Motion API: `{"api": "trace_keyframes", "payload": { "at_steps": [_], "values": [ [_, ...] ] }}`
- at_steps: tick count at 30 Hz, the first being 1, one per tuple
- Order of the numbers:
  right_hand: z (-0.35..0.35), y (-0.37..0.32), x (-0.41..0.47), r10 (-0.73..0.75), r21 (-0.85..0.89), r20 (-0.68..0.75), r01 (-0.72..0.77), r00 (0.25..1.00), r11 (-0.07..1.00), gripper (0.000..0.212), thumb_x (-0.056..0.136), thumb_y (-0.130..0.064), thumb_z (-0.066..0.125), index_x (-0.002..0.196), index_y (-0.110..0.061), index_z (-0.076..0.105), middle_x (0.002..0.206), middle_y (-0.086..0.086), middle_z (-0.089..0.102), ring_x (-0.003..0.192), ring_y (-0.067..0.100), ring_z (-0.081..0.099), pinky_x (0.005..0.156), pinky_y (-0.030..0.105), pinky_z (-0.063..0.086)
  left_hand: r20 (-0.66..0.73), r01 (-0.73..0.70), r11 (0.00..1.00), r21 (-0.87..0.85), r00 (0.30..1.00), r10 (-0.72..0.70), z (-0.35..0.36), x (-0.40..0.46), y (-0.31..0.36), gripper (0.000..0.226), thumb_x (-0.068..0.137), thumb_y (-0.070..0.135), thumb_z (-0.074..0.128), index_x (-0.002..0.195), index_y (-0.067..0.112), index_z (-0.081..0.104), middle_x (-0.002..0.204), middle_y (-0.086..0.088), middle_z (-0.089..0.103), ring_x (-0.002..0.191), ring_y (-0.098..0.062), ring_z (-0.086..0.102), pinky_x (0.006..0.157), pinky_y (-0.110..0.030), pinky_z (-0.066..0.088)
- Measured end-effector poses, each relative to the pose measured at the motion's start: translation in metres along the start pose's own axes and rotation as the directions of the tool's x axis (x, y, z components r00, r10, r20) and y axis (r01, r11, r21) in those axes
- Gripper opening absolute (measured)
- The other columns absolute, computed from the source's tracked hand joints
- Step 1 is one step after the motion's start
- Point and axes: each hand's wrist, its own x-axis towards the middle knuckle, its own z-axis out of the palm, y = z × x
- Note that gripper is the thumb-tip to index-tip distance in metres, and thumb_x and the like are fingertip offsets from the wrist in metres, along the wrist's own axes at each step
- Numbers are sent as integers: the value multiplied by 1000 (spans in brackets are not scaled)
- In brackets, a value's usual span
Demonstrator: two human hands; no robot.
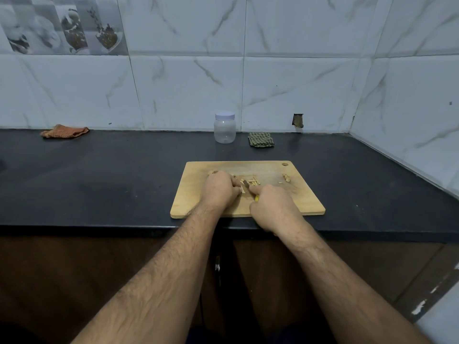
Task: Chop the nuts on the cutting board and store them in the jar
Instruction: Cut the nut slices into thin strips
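Head view shows both hands low at centre frame on the wooden cutting board [193, 194]. Left hand [219, 188] is curled, fingers pressed together on the nuts [250, 182]. Right hand [273, 207] is closed round a yellow-handled knife [248, 188], blade among the chopped pieces. More nuts [286, 178] lie toward the board's right. Above it, near the wall, stands the lidded jar [224, 127].
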Motion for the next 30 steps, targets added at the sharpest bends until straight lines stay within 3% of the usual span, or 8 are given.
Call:
{"api": "trace_keyframes", "payload": {
  "at_steps": [12,17,22,24,27,30],
  "values": [
    [6,-7,8,-7,-38,18,8,1000,999,48,90,-9,47,134,-24,59,123,5,65,108,24,59,86,31,50,6,-4,1000,-11,1000,4,0,0,0,17,86,22,69,100,21,79,103,2,75,101,-16,66,89,-31,53],
    [6,-12,9,8,-71,40,-5,999,997,46,89,-7,48,131,-23,60,117,5,66,100,23,59,75,28,46,13,-3,1000,-8,1000,3,0,0,0,15,87,23,69,98,21,79,102,2,75,102,-16,66,90,-32,52],
    [6,-15,8,20,-83,50,-16,999,996,34,86,-5,48,113,-18,64,101,6,65,83,23,51,64,29,40,8,-5,1000,-5,1000,5,-1,-1,2,14,87,24,69,97,22,79,101,2,76,100,-16,66,88,-32,53],
    [5,-14,5,19,-79,58,-14,998,997,41,86,-5,48,121,-20,63,103,5,63,88,22,54,67,30,46,-3,-2,1000,-7,1000,2,-1,-2,2,16,88,23,69,100,22,79,103,3,75,102,-15,66,90,-30,52],
    [5,-9,-10,17,-64,61,-13,998,998,56,89,-5,49,141,-27,53,126,5,62,109,23,58,84,32,53,-16,-2,1000,-2,1000,2,-2,-4,3,17,89,22,67,101,22,78,105,4,75,104,-14,63,89,-27,50],
    [6,-2,-24,7,-67,28,-5,1000,998,57,90,-7,51,142,-30,51,132,3,60,115,23,57,92,35,52,-21,-8,1000,2,1000,8,-4,-7,5,17,90,22,66,102,22,78,106,3,75,104,-15,64,88,-26,48]
  ]
}}
